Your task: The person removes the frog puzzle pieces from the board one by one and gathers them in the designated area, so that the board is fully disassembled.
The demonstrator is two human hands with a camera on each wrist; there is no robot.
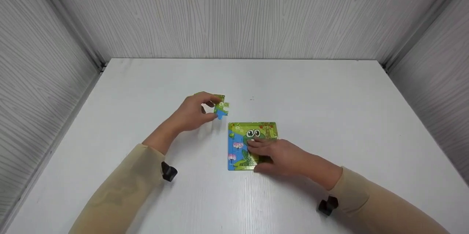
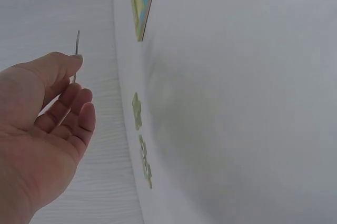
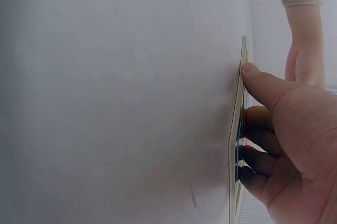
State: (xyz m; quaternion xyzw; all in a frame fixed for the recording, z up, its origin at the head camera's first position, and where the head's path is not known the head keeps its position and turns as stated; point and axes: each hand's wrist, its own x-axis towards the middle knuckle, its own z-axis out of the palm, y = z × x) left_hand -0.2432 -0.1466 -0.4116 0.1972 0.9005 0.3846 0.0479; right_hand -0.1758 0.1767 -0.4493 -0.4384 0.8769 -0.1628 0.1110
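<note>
In the head view my left hand pinches a green and blue jigsaw piece between thumb and fingers. The left wrist view shows this piece edge-on, raised off the table. A square frog puzzle board lies flat at the middle of the table. My right hand rests on its right part, fingertips on the picture and thumb at the near edge, hiding part of the frog. Two loose green pieces lie on the table beyond my left hand, partly covered by it in the head view.
The white table is bounded by a wood-grain back wall and side walls to left and right. Each sleeve cuff carries a black wrist mount.
</note>
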